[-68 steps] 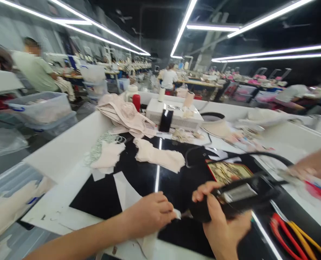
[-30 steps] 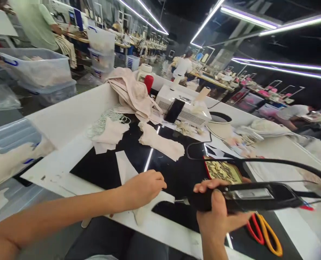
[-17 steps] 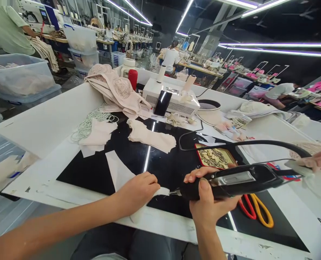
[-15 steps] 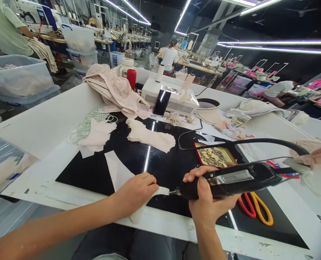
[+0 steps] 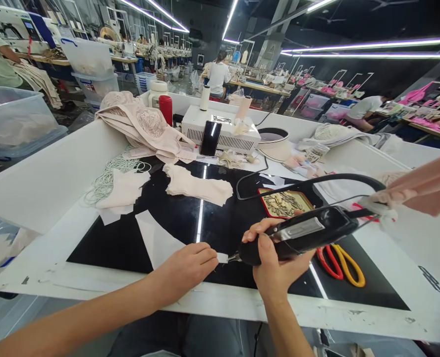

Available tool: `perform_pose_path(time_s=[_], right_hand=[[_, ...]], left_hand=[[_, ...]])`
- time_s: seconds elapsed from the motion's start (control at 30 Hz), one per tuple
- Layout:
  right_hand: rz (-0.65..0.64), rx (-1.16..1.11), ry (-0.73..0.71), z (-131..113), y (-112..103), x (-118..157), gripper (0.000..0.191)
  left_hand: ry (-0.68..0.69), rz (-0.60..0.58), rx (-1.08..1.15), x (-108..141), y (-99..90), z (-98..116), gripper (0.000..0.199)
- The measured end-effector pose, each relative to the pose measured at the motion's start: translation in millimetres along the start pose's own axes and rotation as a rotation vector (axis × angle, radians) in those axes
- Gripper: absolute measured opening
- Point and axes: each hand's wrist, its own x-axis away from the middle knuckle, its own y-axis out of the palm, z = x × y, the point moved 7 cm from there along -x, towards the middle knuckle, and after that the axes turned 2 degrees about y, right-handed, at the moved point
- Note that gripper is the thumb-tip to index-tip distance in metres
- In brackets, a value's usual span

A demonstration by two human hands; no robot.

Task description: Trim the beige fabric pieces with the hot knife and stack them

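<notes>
My left hand (image 5: 185, 272) is closed, its fingertips pinching a white piece of fabric or paper whose narrow end (image 5: 222, 258) sticks out to the right. A wider white piece (image 5: 156, 240) lies left of the fingers; whether both are one piece is hidden by the hand. In my right hand (image 5: 279, 263) I grip a black corded hand tool (image 5: 302, 235) from below, thumb on its near side. The tool points left, and its thin metal tip (image 5: 235, 257) meets the narrow white end. Beneath lies a glossy black board (image 5: 220, 223).
Scissors (image 5: 342, 267) with red and yellow handles lie right of my right hand. Behind it is a red-rimmed tray (image 5: 285, 201) of seeds. Beige cut pieces (image 5: 199, 184), green cord (image 5: 110, 176), a phone (image 5: 210, 139) and a vented white box (image 5: 220, 130) stand farther back.
The camera view has shifted, so the bench appears farther left and slightly higher. Both hands keep their holds, and the tool tip stays at the narrow white end.
</notes>
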Motion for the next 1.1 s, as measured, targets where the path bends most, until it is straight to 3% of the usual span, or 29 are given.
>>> perform_pose_path(time_s=[0.47,0.7,0.93,1.1], right_hand=[[0.031,-0.080,0.024,1.9,7.9,-2.9,0.036],[0.010,-0.062,0.078,14.6,21.3,-1.2,0.060],[0.004,-0.057,0.093,16.1,23.2,1.6,0.061],[0.039,-0.041,0.065,9.8,15.7,-3.2,0.047]], left_hand=[[-0.081,-0.038,0.110,10.3,6.9,-7.2,0.039],[-0.069,0.012,0.091,10.2,7.7,-7.9,0.034],[-0.073,0.015,0.099,10.4,6.8,-7.7,0.033],[-0.077,0.022,0.110,10.0,3.9,-6.7,0.033]])
